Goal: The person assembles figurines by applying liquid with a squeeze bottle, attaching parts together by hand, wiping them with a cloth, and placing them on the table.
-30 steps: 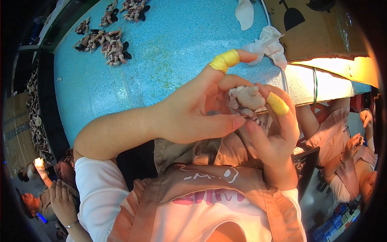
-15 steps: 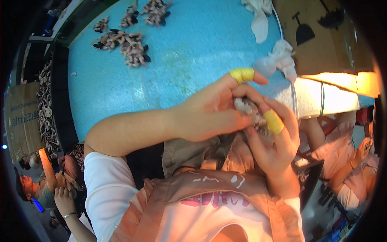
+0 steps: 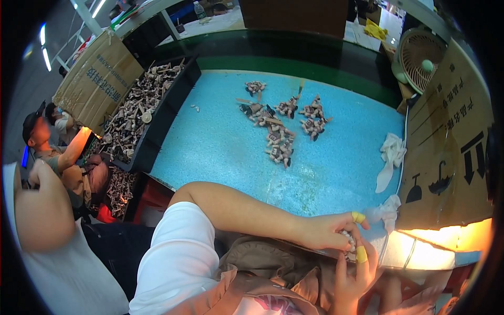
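Observation:
Near the front right of the blue tabletop (image 3: 231, 152), both my hands close round one small, pale, lumpy figurine (image 3: 348, 240). My left hand (image 3: 321, 231) grips it between thumb and fingers. From the other side, my right hand (image 3: 357, 270) pinches it. Yellow tape wraps a finger on each hand. Fingers cover most of the figurine, so its details are hidden. Farther up the tabletop lies a loose group of similar small figurines (image 3: 278, 139), pinkish, dark and tan.
A black tray (image 3: 173, 102) heaped with figurines stands at left, beside a cardboard box (image 3: 100, 79). Crumpled white cloths (image 3: 391, 152) lie along the right edge, next to another carton (image 3: 446, 136). A fan (image 3: 421, 60) stands at the far right. Other people are at left.
My view has swung up and to the left, showing more of the tabletop and tray. Both hands appear lower in the picture, still holding the figurine together.

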Tool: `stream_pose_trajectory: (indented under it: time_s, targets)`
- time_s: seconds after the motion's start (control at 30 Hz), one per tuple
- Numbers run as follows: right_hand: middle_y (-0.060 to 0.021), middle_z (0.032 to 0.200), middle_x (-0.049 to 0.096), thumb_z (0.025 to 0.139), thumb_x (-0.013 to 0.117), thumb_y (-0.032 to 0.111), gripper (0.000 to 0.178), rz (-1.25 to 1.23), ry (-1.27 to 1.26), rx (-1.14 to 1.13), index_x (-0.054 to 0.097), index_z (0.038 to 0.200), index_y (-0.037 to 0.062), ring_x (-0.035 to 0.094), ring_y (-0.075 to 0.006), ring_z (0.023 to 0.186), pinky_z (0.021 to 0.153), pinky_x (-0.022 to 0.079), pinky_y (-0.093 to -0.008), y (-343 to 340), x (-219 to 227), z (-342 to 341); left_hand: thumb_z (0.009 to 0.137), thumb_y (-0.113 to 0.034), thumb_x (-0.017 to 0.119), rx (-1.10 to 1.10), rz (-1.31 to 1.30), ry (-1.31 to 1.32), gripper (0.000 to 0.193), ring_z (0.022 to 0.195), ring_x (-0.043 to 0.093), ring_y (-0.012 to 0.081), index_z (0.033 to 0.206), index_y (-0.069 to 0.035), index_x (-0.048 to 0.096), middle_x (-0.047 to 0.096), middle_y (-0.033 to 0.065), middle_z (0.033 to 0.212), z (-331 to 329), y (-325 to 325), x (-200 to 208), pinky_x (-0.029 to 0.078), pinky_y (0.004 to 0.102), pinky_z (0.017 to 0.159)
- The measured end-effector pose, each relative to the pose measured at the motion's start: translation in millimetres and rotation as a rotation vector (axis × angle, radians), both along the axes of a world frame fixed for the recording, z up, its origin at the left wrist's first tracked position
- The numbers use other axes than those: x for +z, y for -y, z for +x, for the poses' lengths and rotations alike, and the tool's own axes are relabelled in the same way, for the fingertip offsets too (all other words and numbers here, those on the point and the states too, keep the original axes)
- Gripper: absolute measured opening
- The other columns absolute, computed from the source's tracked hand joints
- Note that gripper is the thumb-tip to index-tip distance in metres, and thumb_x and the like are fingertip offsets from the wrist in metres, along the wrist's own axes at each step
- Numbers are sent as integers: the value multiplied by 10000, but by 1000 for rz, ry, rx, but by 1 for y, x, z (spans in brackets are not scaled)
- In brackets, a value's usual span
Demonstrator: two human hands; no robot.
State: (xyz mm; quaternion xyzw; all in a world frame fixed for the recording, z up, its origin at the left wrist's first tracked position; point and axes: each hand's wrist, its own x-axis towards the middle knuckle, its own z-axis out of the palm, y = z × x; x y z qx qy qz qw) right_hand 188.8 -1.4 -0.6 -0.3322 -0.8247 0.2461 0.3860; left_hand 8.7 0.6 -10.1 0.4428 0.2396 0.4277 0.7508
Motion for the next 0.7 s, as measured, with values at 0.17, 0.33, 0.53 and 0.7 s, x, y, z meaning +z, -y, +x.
stream_pose_trajectory:
  time_s: [0.17,0.33,0.53,0.7]
  targets:
    - [-206,1038,542,652,667,-23,451,25,-25,13,557,1089,-47,557,-322,909,748,469,-365,-2,-1,1,800,17,479,10,43,-5,547,921,484,102,1296,-40,256,502,68,1044,1,-3,2,421,238,770]
    - [-208,1038,539,653,663,-40,448,76,-18,-20,560,1088,-56,555,-323,911,758,468,-363,3,2,-2,790,17,475,7,72,-21,545,895,491,102,1291,-40,267,504,68,1038,0,0,6,424,241,770]
    - [-203,1046,535,661,666,-39,452,28,4,-26,562,1100,-53,555,-315,914,764,468,-358,7,5,-5,789,13,488,25,41,39,542,913,487,102,1285,-33,274,504,66,1034,1,2,-1,423,241,778]
    - [-199,1042,537,662,665,-49,460,-7,6,-28,561,1110,-48,555,-311,912,760,472,-355,13,7,-2,798,13,493,5,21,31,532,946,485,108,1281,-36,276,503,64,1031,2,7,1,417,240,803]
